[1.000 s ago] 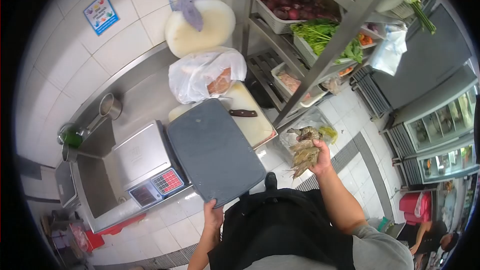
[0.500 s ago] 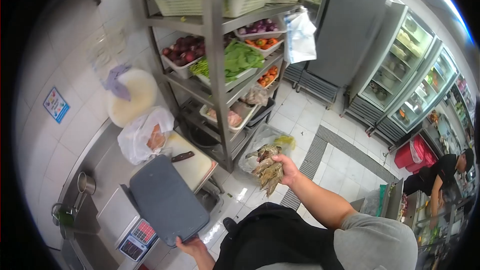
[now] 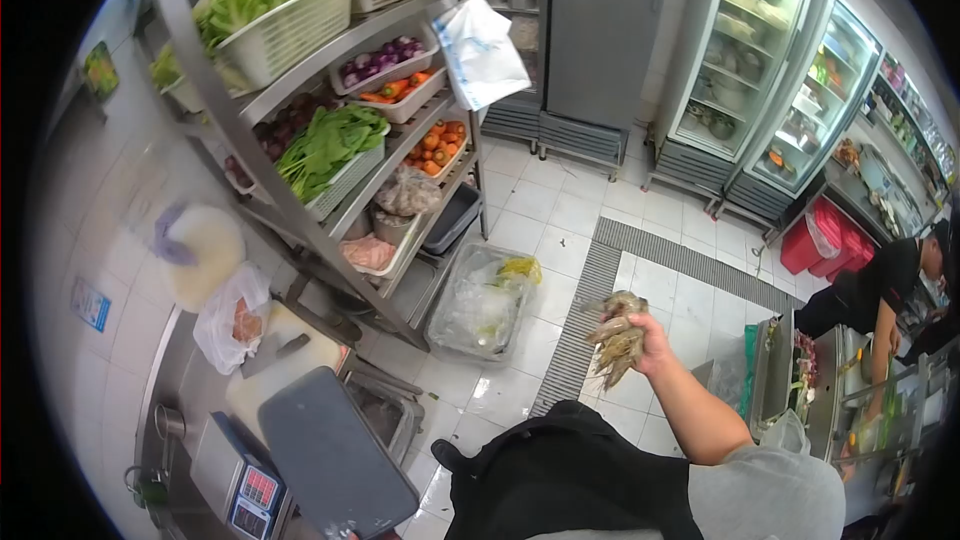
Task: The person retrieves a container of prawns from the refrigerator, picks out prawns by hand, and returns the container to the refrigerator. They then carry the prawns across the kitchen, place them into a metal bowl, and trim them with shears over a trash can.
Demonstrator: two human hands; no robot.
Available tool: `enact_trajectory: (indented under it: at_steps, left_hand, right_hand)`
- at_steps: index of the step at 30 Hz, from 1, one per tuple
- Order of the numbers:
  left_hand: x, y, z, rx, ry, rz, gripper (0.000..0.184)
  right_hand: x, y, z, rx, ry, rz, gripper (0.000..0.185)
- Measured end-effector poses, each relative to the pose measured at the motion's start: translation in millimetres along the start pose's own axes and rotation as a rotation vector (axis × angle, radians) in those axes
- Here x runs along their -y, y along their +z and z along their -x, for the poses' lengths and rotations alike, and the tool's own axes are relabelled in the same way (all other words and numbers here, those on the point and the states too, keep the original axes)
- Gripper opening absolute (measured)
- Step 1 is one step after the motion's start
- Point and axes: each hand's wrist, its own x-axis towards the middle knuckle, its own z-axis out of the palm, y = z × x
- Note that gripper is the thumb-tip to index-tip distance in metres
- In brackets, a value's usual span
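1. The room is a kitchen with white tiled floor [image 3: 520, 205] and a steel rack [image 3: 300, 80] of vegetables.
2. To the right of the rack in the view, the right hand [image 3: 652, 342] has its grip closed around several raw prawns [image 3: 617, 338], held above the floor.
3. Below the rack, the left hand [image 3: 386, 535] is nearly cut off beside the grey lid [image 3: 335, 450]; its grip I cannot tell.
4. At the rack's foot, a clear tub [image 3: 468, 348] stands on the floor.

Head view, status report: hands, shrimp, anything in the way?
Right hand gripping shrimp, held above the floor. Left hand mostly out of frame, at lower edge of gray lid. Nothing visibly blocking the shrimp.
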Motion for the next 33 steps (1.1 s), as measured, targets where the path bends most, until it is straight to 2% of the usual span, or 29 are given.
enact_trajectory:
  at_steps: [3, 5, 7, 9, 10, 13, 16, 19, 21, 23, 25, 27, 33]
  left_hand:
    - [47.6, -6.2, 5.9, 0.082, -0.079, 0.049, 0.082]
    - [79.2, -4.7, 8.9, 0.045, -0.207, 0.1, 0.082]
    - [85.3, 41.6, 35.3, 0.022, -0.231, 0.021, 0.085]
    - [103.9, 68.7, 33.2, 0.075, -0.313, 0.032, 0.073]
    - [124.7, 82.5, 22.8, 0.249, -0.328, 0.06, 0.082]
    - [154.4, 126.5, 11.1, 0.373, -0.369, -0.008, 0.084]
    - [190.3, 182.9, -1.8, 0.382, -0.452, -0.017, 0.083]
    - [220.1, 265.1, -7.7, 0.511, -0.479, -0.051, 0.081]
    - [241.8, 333.1, -5.0, 0.518, -0.477, -0.053, 0.08]
    - [264.7, 396.4, -3.3, 0.533, -0.469, -0.03, 0.079]
    - [291.2, 458.4, -6.3, 0.637, -0.598, 0.021, 0.077]
    - [318.5, 521.6, -2.7, 0.695, -0.634, 0.058, 0.077]
    - [391.1, 712.1, 27.9, 0.843, -0.664, 0.149, 0.076]
  right_hand:
    - [28.6, -37.0, 23.6, -0.069, -0.085, -0.022, 0.048]
    - [45.5, -56.7, 38.3, -0.128, -0.129, -0.01, 0.046]
    - [58.5, -81.8, 43.2, -0.163, -0.158, -0.027, 0.045]
    - [75.8, -94.9, 39.4, -0.19, -0.182, -0.03, 0.046]
    - [85.0, -98.8, 35.2, -0.189, -0.194, -0.023, 0.047]
    - [116.8, -107.3, 5.6, -0.223, -0.227, -0.027, 0.048]
    - [154.5, -119.3, -38.2, -0.237, -0.283, -0.019, 0.048]
    - [197.0, -133.3, -71.8, -0.255, -0.348, -0.03, 0.049]
    - [222.6, -138.6, -76.0, -0.271, -0.376, -0.027, 0.049]
    - [243.6, -142.9, -73.1, -0.387, -0.462, -0.027, 0.055]
    - [259.8, -157.7, -67.3, -0.426, -0.516, -0.001, 0.052]
    - [269.7, -167.5, -59.5, -0.521, -0.542, -0.037, 0.047]
    - [271.1, -271.1, -64.1, -0.696, -0.622, -0.187, 0.035]
